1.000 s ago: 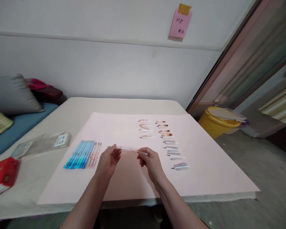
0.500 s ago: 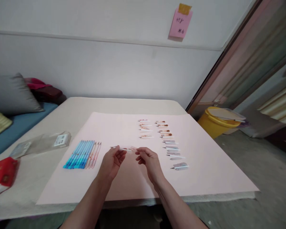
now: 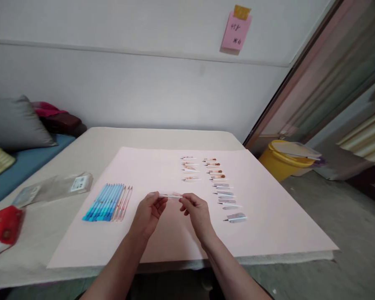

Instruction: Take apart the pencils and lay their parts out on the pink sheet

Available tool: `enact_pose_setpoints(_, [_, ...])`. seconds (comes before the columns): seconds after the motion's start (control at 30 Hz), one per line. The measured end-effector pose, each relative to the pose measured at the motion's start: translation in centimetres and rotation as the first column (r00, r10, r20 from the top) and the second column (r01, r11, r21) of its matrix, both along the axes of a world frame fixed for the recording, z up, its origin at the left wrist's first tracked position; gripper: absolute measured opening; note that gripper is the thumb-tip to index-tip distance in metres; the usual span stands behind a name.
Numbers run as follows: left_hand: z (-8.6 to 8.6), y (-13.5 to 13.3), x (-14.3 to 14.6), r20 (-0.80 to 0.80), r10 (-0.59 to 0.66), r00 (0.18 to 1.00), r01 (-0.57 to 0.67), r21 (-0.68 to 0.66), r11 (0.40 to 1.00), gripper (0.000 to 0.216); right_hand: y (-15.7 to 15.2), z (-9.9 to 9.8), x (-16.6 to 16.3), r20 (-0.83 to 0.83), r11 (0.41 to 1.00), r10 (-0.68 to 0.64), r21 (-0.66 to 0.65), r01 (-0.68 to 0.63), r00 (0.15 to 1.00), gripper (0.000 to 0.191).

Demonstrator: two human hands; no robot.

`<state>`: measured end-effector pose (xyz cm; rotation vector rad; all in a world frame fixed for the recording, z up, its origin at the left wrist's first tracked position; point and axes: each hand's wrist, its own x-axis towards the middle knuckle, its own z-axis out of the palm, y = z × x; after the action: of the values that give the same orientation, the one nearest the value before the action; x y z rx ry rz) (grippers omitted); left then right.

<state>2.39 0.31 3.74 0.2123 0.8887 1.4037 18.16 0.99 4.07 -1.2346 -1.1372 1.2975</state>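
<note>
My left hand [image 3: 149, 211] is closed in a pinch around one end of a thin white pen refill [image 3: 171, 196], held level above the pink sheet. My right hand [image 3: 197, 209] has its thumb and fingers closed at the other end of the refill. Beside that end, a small pale pink pen part [image 3: 176, 193] pokes out of my right fingertips; the rest of it is hidden. Left of my hands, several blue pens [image 3: 103, 203] lie side by side, with several pale pink pens [image 3: 122, 203] against them.
Small sets of refills and pen parts form two columns: pinkish ones [image 3: 190, 168], then brown-topped [image 3: 216, 171] and grey ones [image 3: 236, 217]. A clear plastic bag [image 3: 58, 188] and a red packet [image 3: 4, 227] lie at left. A yellow bucket [image 3: 273, 162] stands beyond the table's right side.
The refill has shifted right in my left hand, and its dark tip no longer shows past my fingers. Its white end now reaches my right fingertips.
</note>
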Motion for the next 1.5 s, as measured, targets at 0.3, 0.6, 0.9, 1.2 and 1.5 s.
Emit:
enact_pose_setpoints(0.3, [-0.3, 0.5, -1.2, 0.012, 0.067, 0.998, -0.067, -0.014, 0.998, 0.006, 0.6, 0.7, 1.7, -0.064, 0.99, -0.13, 0.05, 0.133, 0.989, 0.019])
enact_pose_setpoints(0.6, [-0.3, 0.0, -0.2, -0.062, 0.033, 0.998, -0.033, 0.003, 0.999, 0.01, 0.8, 0.5, 1.9, -0.137, 0.976, -0.204, 0.045, 0.212, 0.969, 0.024])
enact_pose_setpoints(0.9, [-0.1, -1.0, 1.6, -0.072, -0.079, 0.994, 0.079, 0.001, 0.997, 0.01, -0.3, -0.1, -0.5, -0.068, 0.998, -0.067, -0.023, 0.065, 0.995, 0.017])
enact_pose_setpoints(1.2, [-0.4, -0.7, 1.0, -0.062, -0.032, 0.998, 0.033, 0.02, 0.999, 0.012, -0.4, -0.2, -0.7, 0.009, 0.998, 0.061, -0.021, -0.061, 0.998, 0.015])
enact_pose_setpoints(1.5, [-1.0, -1.0, 1.7, -0.084, -0.088, 0.993, 0.086, -0.027, 0.996, 0.014, -0.4, -0.2, -0.3, -0.062, 0.999, 0.037, 0.028, -0.035, 0.997, 0.028])
